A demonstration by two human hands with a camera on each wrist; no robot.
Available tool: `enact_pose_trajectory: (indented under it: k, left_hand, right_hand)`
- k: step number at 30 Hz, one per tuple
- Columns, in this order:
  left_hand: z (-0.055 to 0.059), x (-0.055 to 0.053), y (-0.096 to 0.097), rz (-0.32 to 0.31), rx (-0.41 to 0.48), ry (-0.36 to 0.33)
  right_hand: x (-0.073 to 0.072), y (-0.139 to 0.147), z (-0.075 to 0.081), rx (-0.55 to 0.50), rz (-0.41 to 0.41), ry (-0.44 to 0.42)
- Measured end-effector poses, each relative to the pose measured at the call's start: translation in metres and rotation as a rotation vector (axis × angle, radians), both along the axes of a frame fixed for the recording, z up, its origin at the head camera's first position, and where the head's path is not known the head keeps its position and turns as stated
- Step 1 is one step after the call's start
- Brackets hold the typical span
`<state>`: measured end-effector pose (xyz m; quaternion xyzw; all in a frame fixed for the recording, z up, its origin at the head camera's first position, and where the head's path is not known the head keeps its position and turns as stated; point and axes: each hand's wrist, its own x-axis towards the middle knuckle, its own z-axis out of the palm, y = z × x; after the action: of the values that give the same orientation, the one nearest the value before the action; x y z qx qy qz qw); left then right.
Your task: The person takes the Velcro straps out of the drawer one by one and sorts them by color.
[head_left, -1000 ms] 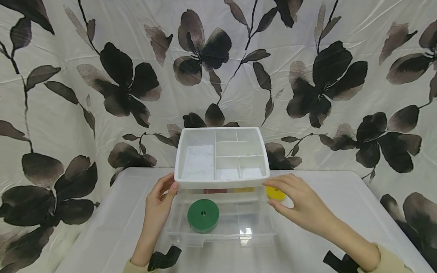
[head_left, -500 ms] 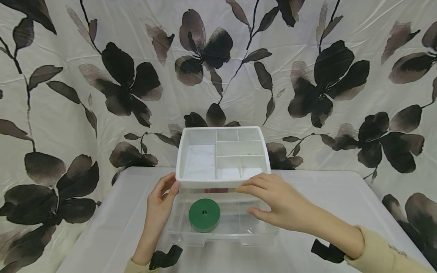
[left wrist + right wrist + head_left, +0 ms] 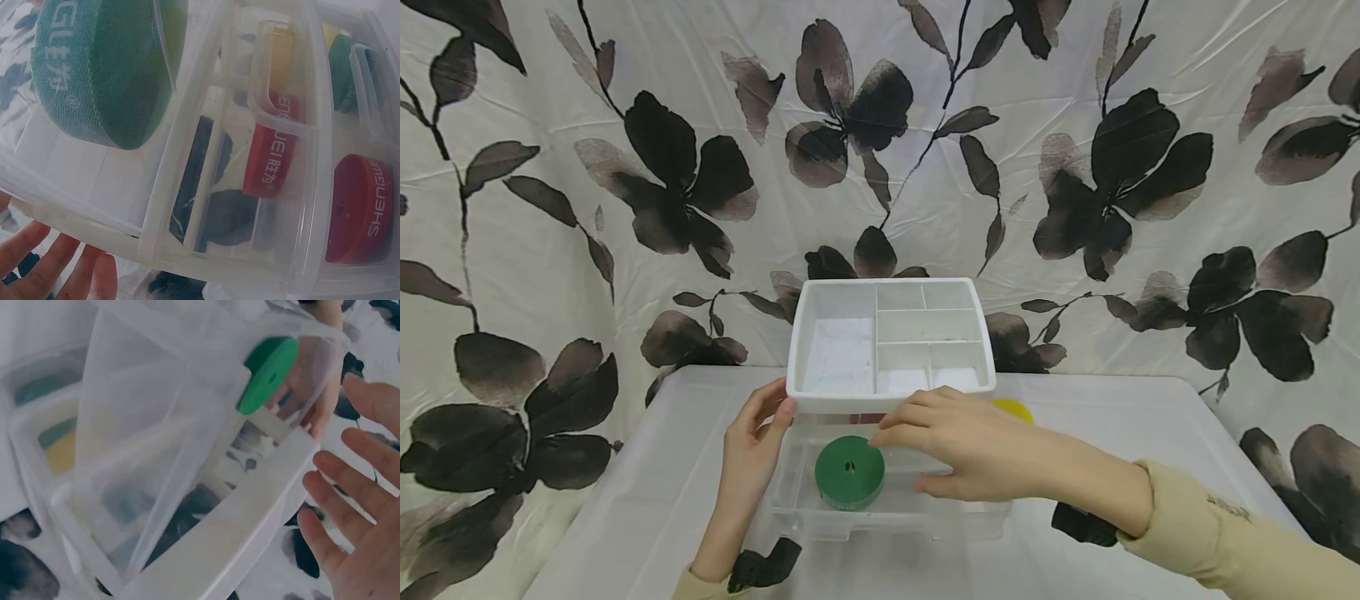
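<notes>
Now our right hand (image 3: 951, 446) hovers, fingers apart, near the green tape roll (image 3: 850, 472).
Our left hand (image 3: 758, 427) rests loose fingers against the white-topped drawer organizer (image 3: 891, 333).

I lose part of the yellow roll (image 3: 1015, 409) behind the right arm (image 3: 1067, 475); the left wrist view crops the green roll (image 3: 125, 75).

Green roll (image 3: 850, 473), lettered in white along its edge, lying flat on clear plastic (image 3: 820, 522), jutting before a white compartmented tray (image 3: 835, 402).
</notes>
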<state>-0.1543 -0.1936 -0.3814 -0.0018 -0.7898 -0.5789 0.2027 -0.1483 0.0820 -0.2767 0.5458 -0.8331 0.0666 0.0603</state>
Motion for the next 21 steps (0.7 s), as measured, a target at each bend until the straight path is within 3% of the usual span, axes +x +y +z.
enact_pose_trajectory:
  k: [8, 21]
  left_hand:
    - [0.0, 0.0, -0.001, -0.01, 0.007, 0.003]
    - [-0.001, -0.001, -0.002, -0.017, 0.008, 0.014]
  right_hand:
    - [-0.007, -0.019, 0.0, 0.095, 0.109, 0.051]
    - [-0.016, -0.049, -0.005, 0.221, 0.12, 0.015]
